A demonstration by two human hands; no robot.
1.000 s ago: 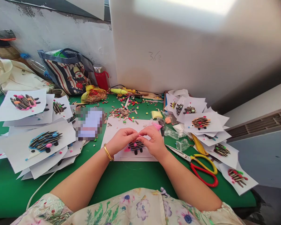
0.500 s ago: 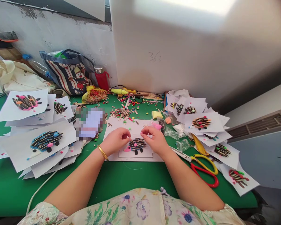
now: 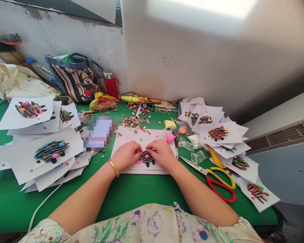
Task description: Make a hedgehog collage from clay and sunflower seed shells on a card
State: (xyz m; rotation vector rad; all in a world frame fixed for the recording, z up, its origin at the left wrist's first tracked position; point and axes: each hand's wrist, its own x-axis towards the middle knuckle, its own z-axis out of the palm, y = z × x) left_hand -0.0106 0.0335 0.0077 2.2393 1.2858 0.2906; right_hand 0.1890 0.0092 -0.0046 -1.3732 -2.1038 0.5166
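Observation:
A small hedgehog picture [image 3: 148, 158] of striped sunflower seeds, with a pink head, a pink ball and dark feet, lies on white paper [image 3: 124, 135]. My left hand [image 3: 128, 156], with a gold bangle at the wrist, has its fingers curled together just above the pink head; whatever they hold is hidden. My right hand [image 3: 162, 156] is closed in a pinch over the upper side of the seeds, its fingertips near those of the left. Anything between them is too small to make out.
Loose seeds [image 3: 131, 122] and coloured balls lie beyond the paper. Scissors [image 3: 207, 171] with red and yellow handles rest by my right forearm. Stacks of finished hedgehog cards [image 3: 17, 162] flank both sides. A blurred phone [image 3: 100, 132], pink clay [image 3: 170, 137] and a red bottle [image 3: 111, 86] are nearby.
My right hand has moved left over the hedgehog, covering more of its seeds. The fingertips of both hands are closer together. My left hand has shifted only slightly.

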